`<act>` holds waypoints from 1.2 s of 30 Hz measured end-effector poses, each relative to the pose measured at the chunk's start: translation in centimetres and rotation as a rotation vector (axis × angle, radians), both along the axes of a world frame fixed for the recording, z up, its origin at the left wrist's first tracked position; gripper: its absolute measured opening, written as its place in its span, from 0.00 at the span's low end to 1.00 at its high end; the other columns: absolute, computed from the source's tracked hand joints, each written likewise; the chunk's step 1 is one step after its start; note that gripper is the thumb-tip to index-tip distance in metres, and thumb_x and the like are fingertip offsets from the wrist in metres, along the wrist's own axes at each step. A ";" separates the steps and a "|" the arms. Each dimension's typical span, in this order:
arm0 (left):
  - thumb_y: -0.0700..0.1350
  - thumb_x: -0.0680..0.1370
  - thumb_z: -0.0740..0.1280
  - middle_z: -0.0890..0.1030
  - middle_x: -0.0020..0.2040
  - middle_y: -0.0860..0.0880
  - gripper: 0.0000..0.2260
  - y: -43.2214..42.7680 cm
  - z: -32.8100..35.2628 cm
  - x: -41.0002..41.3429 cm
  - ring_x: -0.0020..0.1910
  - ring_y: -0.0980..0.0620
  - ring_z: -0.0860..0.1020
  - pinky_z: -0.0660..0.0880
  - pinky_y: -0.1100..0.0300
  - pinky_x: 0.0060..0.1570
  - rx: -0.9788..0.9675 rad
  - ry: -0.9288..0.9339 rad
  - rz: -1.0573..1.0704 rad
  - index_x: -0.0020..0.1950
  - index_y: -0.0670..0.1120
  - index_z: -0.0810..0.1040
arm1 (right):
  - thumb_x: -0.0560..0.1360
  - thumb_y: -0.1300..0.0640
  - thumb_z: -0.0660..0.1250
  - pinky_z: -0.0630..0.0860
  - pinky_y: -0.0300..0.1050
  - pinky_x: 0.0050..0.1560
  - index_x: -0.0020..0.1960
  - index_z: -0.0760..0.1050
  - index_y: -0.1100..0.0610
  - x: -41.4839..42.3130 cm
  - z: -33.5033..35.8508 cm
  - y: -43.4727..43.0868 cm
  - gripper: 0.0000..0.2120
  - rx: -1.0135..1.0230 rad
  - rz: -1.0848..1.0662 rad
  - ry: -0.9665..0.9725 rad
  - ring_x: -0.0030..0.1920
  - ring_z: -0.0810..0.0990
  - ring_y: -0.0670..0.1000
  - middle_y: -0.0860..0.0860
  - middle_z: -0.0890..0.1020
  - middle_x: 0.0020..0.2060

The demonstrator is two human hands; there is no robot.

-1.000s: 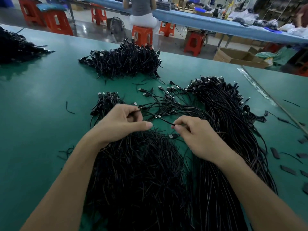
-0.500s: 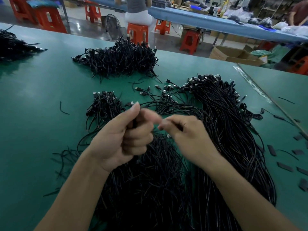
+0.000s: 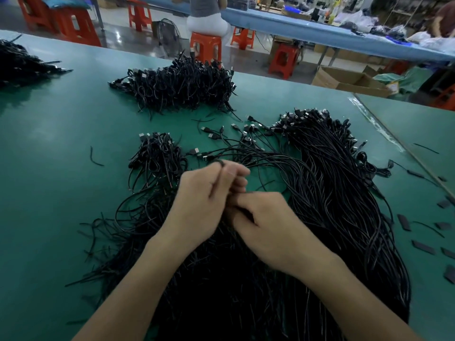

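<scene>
My left hand (image 3: 204,200) is curled round a thin black cable (image 3: 221,164), whose loop pokes out between thumb and forefinger. My right hand (image 3: 266,225) sits just below and right of it, fingers curled against the left fingers and pinching the same cable. Both hands hover over a large spread of loose black USB cables (image 3: 332,193) on the green table (image 3: 61,168). A small coiled bundle of cables (image 3: 157,156) lies just left of my left hand. A bigger heap of coiled bundles (image 3: 182,87) lies farther back.
Another cable pile (image 3: 19,65) is at the far left edge. Small black flat pieces (image 3: 423,247) and short ties lie at the right. A table seam (image 3: 384,134) runs diagonally on the right. Behind are orange stools, a seated person (image 3: 206,18) and a cardboard box (image 3: 349,80).
My hands have closed together and my right hand has dropped below the left. The straight stretch of cable between them is gone; a loop now shows in my left hand.
</scene>
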State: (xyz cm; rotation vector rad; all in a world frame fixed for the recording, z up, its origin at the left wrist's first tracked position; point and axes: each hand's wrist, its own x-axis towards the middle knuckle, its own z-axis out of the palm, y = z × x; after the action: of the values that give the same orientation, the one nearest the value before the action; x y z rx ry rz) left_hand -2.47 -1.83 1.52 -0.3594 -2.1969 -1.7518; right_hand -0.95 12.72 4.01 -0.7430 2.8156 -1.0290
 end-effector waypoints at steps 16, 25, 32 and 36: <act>0.62 0.81 0.55 0.62 0.22 0.56 0.26 -2.1 2.7 0.8 0.21 0.56 0.57 0.58 0.64 0.22 -0.028 -0.363 -0.457 0.26 0.52 0.68 | 0.74 0.41 0.71 0.70 0.38 0.26 0.36 0.83 0.53 -1.9 2.1 2.7 0.16 -0.176 0.049 0.051 0.25 0.72 0.43 0.42 0.77 0.25; 0.55 0.81 0.58 0.63 0.20 0.55 0.23 -2.6 2.0 0.8 0.18 0.58 0.58 0.55 0.68 0.18 0.415 -0.531 -0.525 0.26 0.51 0.67 | 0.78 0.42 0.61 0.67 0.38 0.28 0.37 0.76 0.51 -2.1 0.4 3.8 0.17 -0.316 -0.116 0.056 0.27 0.68 0.48 0.50 0.73 0.27; 0.60 0.82 0.54 0.64 0.20 0.56 0.26 -1.3 1.6 1.1 0.19 0.60 0.58 0.53 0.67 0.18 0.667 -0.667 -0.925 0.27 0.49 0.68 | 0.80 0.50 0.65 0.58 0.34 0.25 0.36 0.77 0.57 -3.1 2.5 2.4 0.16 -0.429 -0.170 0.217 0.24 0.62 0.45 0.49 0.68 0.23; 0.53 0.81 0.59 0.66 0.21 0.57 0.20 -1.5 1.4 0.7 0.18 0.61 0.59 0.56 0.68 0.17 0.806 -0.573 -0.759 0.30 0.49 0.72 | 0.81 0.55 0.66 0.62 0.40 0.25 0.38 0.78 0.60 -3.3 4.2 0.6 0.14 -0.560 -0.163 0.348 0.26 0.66 0.51 0.56 0.74 0.28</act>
State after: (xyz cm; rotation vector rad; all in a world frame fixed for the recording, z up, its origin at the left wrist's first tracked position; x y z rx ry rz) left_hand -1.81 -3.34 2.94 -0.5727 -1.4633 -3.2926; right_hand -4.29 13.35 8.24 -0.8032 2.9170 -1.9367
